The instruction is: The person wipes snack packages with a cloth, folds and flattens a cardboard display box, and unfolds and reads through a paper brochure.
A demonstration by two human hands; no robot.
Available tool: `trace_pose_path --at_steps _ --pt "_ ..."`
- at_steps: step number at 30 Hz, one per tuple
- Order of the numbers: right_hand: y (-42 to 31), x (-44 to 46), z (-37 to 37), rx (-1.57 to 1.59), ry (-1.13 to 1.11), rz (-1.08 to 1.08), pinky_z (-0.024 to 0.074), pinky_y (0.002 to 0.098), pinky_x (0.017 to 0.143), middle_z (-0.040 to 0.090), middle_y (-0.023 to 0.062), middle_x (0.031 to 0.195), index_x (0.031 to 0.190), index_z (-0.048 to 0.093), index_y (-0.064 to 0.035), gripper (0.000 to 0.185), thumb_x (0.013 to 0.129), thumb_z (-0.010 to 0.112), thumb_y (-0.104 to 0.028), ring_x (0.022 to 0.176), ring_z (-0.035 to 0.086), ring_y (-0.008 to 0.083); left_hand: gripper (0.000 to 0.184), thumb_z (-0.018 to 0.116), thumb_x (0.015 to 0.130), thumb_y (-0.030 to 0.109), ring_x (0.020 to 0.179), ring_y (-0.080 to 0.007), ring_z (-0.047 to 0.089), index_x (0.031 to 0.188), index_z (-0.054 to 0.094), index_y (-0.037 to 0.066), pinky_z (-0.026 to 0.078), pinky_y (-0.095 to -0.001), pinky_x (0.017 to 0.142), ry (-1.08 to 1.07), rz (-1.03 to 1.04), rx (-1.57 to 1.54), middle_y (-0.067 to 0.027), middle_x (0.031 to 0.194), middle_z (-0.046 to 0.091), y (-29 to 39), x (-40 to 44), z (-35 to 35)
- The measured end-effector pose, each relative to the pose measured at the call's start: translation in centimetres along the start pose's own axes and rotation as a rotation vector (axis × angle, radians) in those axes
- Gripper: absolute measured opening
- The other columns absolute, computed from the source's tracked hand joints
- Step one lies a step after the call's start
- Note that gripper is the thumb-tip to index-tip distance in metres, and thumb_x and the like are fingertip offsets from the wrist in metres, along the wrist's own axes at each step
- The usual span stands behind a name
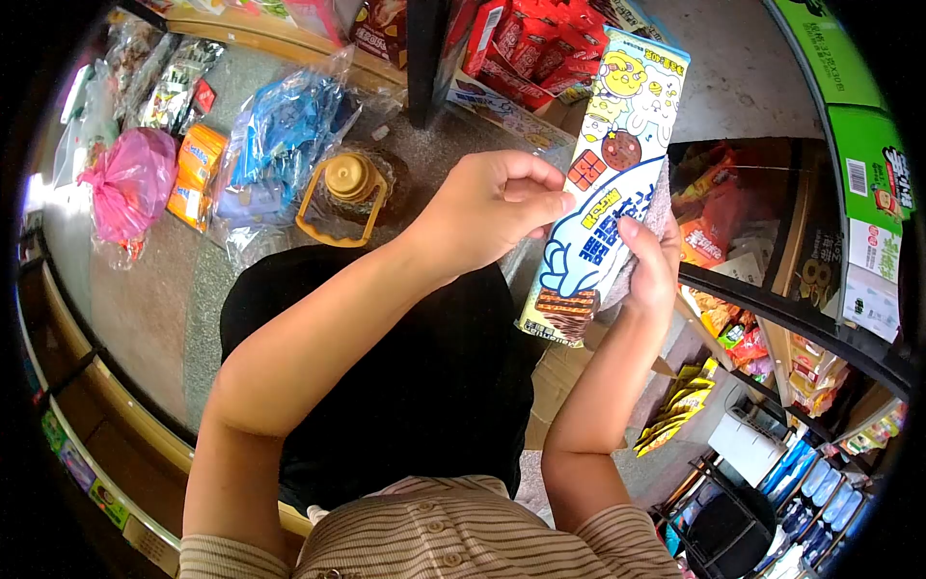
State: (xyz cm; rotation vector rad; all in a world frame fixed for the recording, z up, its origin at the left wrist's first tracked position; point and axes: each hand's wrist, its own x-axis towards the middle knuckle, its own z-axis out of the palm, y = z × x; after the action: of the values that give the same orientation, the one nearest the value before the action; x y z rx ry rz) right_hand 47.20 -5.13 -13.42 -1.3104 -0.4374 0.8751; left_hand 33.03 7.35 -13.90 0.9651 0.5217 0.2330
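Striped shirt (395,540): one, along the bottom, nearest the camera.
Hands: two, both bare.
Snack box (608,212): one, long and slim, held aslant in front of the black-clad lap; white and light blue front, cartoon animals toward the top, pictured chocolate wafers at the bottom.
Right hand (653,265): closed on the box's right edge, thumb on the front.
Left hand (492,207): fingers curled, thumb and forefinger narrow at the left edge; cannot tell whether they pinch it.
Pink bag (132,183): one, on the floor.
Yellow-handled jug (347,179): one.
Red packets (535,43): several, overlapping.
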Motion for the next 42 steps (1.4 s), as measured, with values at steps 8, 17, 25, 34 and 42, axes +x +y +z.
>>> trace_pose_path --at_steps 8,17,25,34,42 --pt "0.7 -0.1 -0.4 -0.004 -0.11 0.062 0.0484 0.0259 0.072 0.063 0.0086 0.09 0.103 0.055 0.0027 0.042 0.065 0.071 -0.004 0.077 0.06 0.0137 0.04 0.043 0.09 0.036 0.079 -0.0108 0.056 0.11 0.05 0.002 0.046 -0.0239 0.07 -0.071 -0.004 -0.081 -0.0049 0.092 0.058 -0.7 0.4 0.8" --pt "-3.8 -0.1 4.2 -0.689 0.231 -0.266 0.0463 0.03 0.066 0.06 0.0098 0.087 0.1 0.051 0.0003 0.03 0.083 0.057 -0.023 0.077 0.056 0.0152 0.044 0.037 0.091 0.038 0.091 -0.0155 0.057 0.116 0.047 0.004 0.044 -0.0328 0.083 0.03 -0.023 -0.347 -0.0066 0.102 0.058 -2.4 2.2 0.8" --pt "1.0 -2.5 8.7 -1.554 0.161 -0.536 0.0422 0.043 0.071 0.046 0.0119 0.111 0.114 0.05 -0.0173 0.041 0.074 0.058 -0.021 0.088 0.048 0.0319 0.045 0.023 0.094 0.036 0.106 -0.0267 0.049 0.122 0.039 0.005 0.038 -0.0383 0.093 0.152 -0.038 -0.517 -0.0137 0.116 0.051 -1.6 1.3 1.1" --pt "4.5 -7.5 -2.3 -1.438 -0.014 -0.181 0.0481 0.0372 0.067 0.056 0.0128 0.091 0.104 0.057 -0.018 0.034 0.07 0.062 -0.015 0.082 0.055 0.0306 0.045 0.025 0.094 0.037 0.096 -0.025 0.055 0.119 0.04 0.002 0.046 -0.0365 0.079 0.188 0.172 -0.337 -0.0148 0.107 0.055 0.7 2.1 -2.5" --pt "1.7 -6.7 -3.5 0.395 -0.003 0.486 0.0434 0.0337 0.087 0.054 0.0138 0.111 0.121 0.042 0.0015 0.069 0.078 0.053 -0.051 0.101 0.053 0.0233 0.058 0.068 0.06 0.007 0.12 -0.03 0.037 0.115 0.051 0.016 0.029 -0.0482 0.097 -0.369 0.66 1.104 -0.0092 0.122 0.044 -1.5 -2.0 4.3"
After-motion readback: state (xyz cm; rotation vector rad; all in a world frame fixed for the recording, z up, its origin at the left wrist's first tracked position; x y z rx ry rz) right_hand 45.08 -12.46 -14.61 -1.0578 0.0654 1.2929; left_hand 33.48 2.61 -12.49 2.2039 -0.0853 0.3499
